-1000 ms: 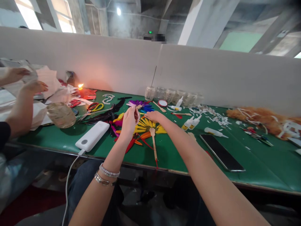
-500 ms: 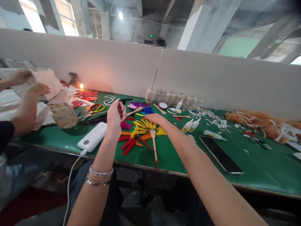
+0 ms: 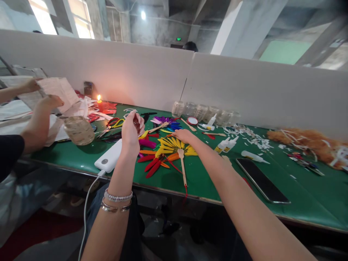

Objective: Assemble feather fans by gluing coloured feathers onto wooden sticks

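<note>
My left hand point(image 3: 132, 131) is raised above the table, its fingers curled in. Whatever they hold, if anything, is hidden; a yellow feather point(image 3: 143, 135) shows just beside it. A fan of yellow feathers point(image 3: 167, 146) on a flat wooden stick point(image 3: 183, 165) lies in front of me, a red cord at its lower end. Over the fan's far edge, my right hand point(image 3: 184, 135) has its fingers together and bent down, tips among the feathers. Red feathers point(image 3: 153, 167) and a magenta feather point(image 3: 147, 143) lie left of the fan. Behind is a purple and blue feather fan point(image 3: 165, 122).
A lit candle point(image 3: 99, 98) burns at the back left, near scissors point(image 3: 116, 123) and a glass jar point(image 3: 78, 131). A power bank point(image 3: 108, 158) lies left, a phone point(image 3: 262, 180) right. Glue bottles point(image 3: 227, 144) stand right of the fan. A co-worker's hands point(image 3: 50, 103) hold pale sheets.
The whole view has shifted slightly. My left hand's fingers are curled more, and a yellow feather now shows beside it. My right hand has moved slightly right along the fan's far edge.
</note>
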Demonstrator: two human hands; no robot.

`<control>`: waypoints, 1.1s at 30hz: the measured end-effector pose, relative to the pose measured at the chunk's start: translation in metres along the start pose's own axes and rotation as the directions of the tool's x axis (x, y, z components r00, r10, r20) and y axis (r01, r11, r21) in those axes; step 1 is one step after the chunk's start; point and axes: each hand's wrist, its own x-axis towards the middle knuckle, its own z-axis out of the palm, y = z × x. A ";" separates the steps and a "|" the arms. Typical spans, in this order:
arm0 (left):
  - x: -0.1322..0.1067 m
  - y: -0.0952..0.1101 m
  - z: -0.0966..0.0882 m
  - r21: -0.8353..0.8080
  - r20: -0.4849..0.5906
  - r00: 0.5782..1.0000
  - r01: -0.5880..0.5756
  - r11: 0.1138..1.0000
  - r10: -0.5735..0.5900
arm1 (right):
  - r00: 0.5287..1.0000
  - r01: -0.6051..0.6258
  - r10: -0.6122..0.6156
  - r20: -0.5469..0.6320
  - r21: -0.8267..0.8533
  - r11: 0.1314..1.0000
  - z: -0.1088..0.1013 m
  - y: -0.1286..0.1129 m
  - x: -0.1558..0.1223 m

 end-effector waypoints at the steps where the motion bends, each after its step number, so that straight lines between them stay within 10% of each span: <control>1: 0.000 0.000 0.000 0.001 -0.001 1.000 0.000 1.000 0.000 | 1.000 -0.001 0.001 -0.006 0.001 1.000 -0.001 -0.001 0.000; 15: -0.001 -0.004 0.005 0.055 -0.011 1.000 -0.002 0.998 0.003 | 0.996 -0.091 0.093 0.002 0.210 0.973 -0.004 0.005 -0.004; 22: -0.003 -0.005 0.006 0.032 0.004 1.000 -0.005 0.999 0.004 | 0.971 -0.204 0.228 -0.065 0.265 0.942 -0.018 0.020 -0.052; 26: -0.004 -0.004 0.008 0.042 -0.009 1.000 0.011 0.999 -0.010 | 0.909 -0.291 0.382 -0.168 0.402 0.868 -0.024 0.003 -0.089; 33: -0.006 -0.007 0.012 0.055 0.004 0.999 0.037 0.998 -0.037 | 0.939 -0.165 0.291 -0.181 0.504 0.848 -0.038 -0.055 -0.110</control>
